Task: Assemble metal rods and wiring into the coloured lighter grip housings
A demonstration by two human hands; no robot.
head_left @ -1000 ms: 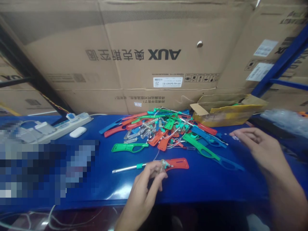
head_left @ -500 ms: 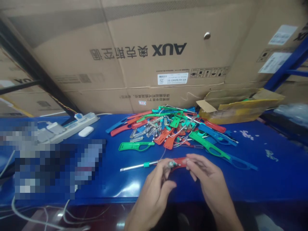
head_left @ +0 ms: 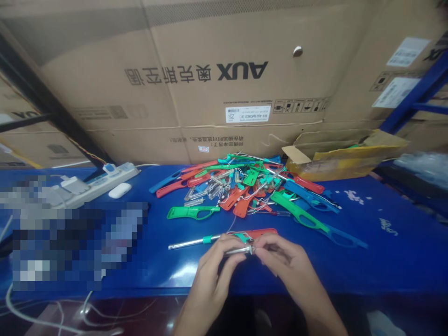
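Observation:
My left hand (head_left: 212, 273) is closed around a small clear lighter fuel tank (head_left: 238, 251), which lies sideways between thumb and fingers. The fingertips of my right hand (head_left: 292, 266) pinch together at the tank's right end; whatever small part is between them is hidden. Just beyond my hands, a red lighter handle half (head_left: 268, 232) rests on the blue table with a silver lighter tube (head_left: 187, 243) pointing left. A green collar sits on that tube, and thin white wires run along the handle.
Behind lies a pile of red, green and blue handle halves, clear tanks and wired tubes (head_left: 238, 186). An open cardboard box (head_left: 343, 163) stands back right. Leftward are a power strip (head_left: 98, 186), a white earbud case (head_left: 119, 190) and cables. White scraps (head_left: 354, 197) lie right.
Both hands have drawn back slightly from the red handle half. The tank has turned from end-on to sideways, and my right fingertips have moved from the handle to the tank's end.

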